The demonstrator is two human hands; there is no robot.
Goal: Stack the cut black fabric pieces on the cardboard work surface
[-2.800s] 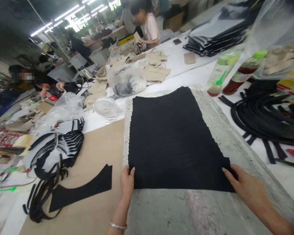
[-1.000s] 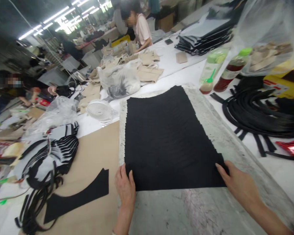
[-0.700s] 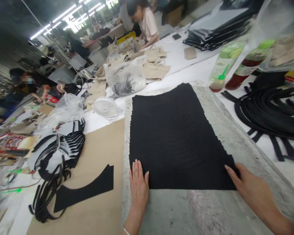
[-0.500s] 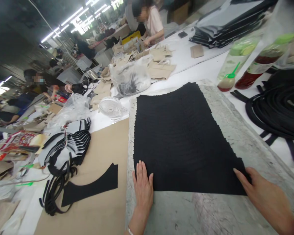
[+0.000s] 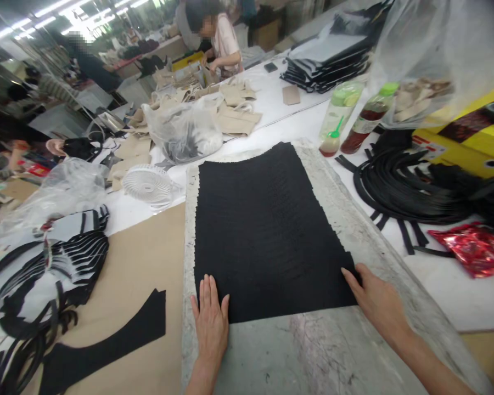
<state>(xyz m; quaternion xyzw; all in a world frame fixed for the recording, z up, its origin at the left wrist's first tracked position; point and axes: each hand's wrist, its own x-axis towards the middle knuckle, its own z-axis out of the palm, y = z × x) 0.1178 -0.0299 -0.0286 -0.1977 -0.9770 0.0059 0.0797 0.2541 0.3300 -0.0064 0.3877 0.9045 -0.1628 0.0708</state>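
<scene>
A large black fabric sheet (image 5: 263, 225) lies flat on a grey, glue-stained board (image 5: 337, 351). My left hand (image 5: 211, 323) rests flat on the sheet's near left corner, fingers stretched out and together. My right hand (image 5: 376, 302) lies on the near right corner, its fingertips on the fabric edge and palm down. Neither hand holds anything.
A curved black cut piece (image 5: 102, 351) lies on brown paper (image 5: 148, 263) at the left. Beyond it are black straps (image 5: 49, 274), a small white fan (image 5: 148, 186) and plastic bags (image 5: 185, 131). At the right are coiled black strips (image 5: 411, 186), two bottles (image 5: 346, 115) and a red foil packet (image 5: 473, 247). Other people work at the far tables.
My left hand went from gripping the sheet's near left corner to lying flat on it. The right hand stays on the right corner. The view has swung slightly to the right.
</scene>
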